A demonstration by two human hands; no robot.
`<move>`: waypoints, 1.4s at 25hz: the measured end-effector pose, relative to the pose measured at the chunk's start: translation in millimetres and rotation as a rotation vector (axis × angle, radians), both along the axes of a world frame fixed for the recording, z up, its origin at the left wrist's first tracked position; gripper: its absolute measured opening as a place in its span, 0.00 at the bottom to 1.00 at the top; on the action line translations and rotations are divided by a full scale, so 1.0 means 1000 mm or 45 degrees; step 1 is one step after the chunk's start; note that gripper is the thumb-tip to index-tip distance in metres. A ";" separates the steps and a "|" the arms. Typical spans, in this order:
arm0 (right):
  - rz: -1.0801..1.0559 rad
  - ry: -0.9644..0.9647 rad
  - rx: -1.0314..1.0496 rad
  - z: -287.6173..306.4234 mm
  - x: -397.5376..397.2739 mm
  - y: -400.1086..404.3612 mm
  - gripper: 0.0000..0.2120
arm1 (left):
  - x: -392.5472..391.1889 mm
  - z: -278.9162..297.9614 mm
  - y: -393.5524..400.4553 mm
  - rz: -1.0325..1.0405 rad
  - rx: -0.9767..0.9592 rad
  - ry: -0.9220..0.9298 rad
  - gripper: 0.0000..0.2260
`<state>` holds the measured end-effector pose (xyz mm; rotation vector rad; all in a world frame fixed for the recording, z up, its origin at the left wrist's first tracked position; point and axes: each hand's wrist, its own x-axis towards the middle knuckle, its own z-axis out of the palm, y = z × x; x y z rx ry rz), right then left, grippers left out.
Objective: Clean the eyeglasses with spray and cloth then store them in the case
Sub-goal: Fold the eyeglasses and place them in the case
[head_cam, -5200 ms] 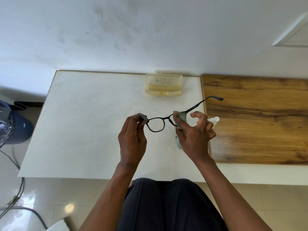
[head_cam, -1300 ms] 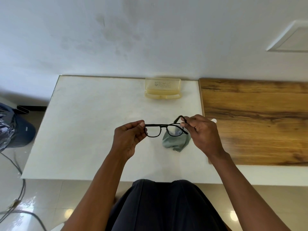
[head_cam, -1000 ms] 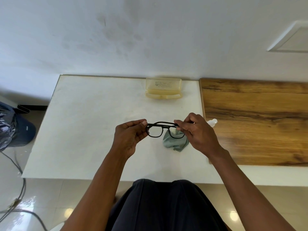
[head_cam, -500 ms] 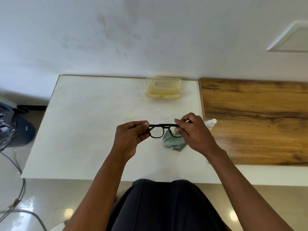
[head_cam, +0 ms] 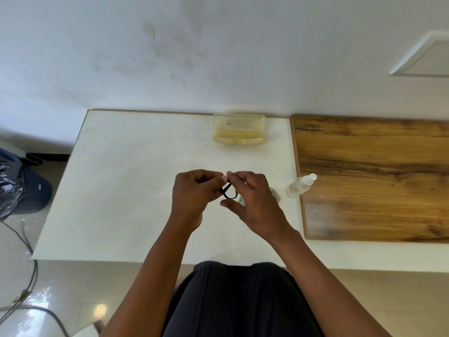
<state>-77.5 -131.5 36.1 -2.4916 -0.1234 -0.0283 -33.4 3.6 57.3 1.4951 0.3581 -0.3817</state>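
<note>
The black eyeglasses (head_cam: 228,192) are held above the middle of the white table (head_cam: 126,181), mostly hidden between my hands. My left hand (head_cam: 194,193) pinches the frame's left end. My right hand (head_cam: 250,198) covers the frame's right side, its fingers on the top and its thumb below. Only part of one lens rim shows between them. The grey-green cloth (head_cam: 274,193) lies on the table under my right hand, just an edge visible. A small clear spray bottle (head_cam: 300,186) lies tilted to the right. The open yellow case (head_cam: 238,128) stands at the table's far edge.
A wooden board (head_cam: 374,176) covers the table's right part, its left edge beside the spray bottle. A wall rises behind the table. On the floor at left are a dark bag (head_cam: 14,188) and cables (head_cam: 26,283).
My hands have come closer together over the glasses, which were spread wide before and now are almost covered. The cloth left my right hand earlier and lies on the table.
</note>
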 end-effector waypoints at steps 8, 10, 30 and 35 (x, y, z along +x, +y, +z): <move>-0.082 -0.061 0.104 0.004 0.001 -0.007 0.21 | 0.004 0.005 -0.007 -0.044 -0.030 -0.054 0.01; -0.243 0.003 0.437 0.005 0.002 -0.014 0.20 | 0.004 -0.004 -0.004 0.112 -0.169 0.070 0.03; -0.633 0.375 2.191 -0.004 0.008 -0.046 0.23 | 0.006 -0.036 0.015 0.375 -0.647 0.333 0.10; -0.837 0.334 1.954 -0.014 0.020 -0.043 0.11 | 0.015 -0.042 0.015 0.381 -0.558 0.249 0.07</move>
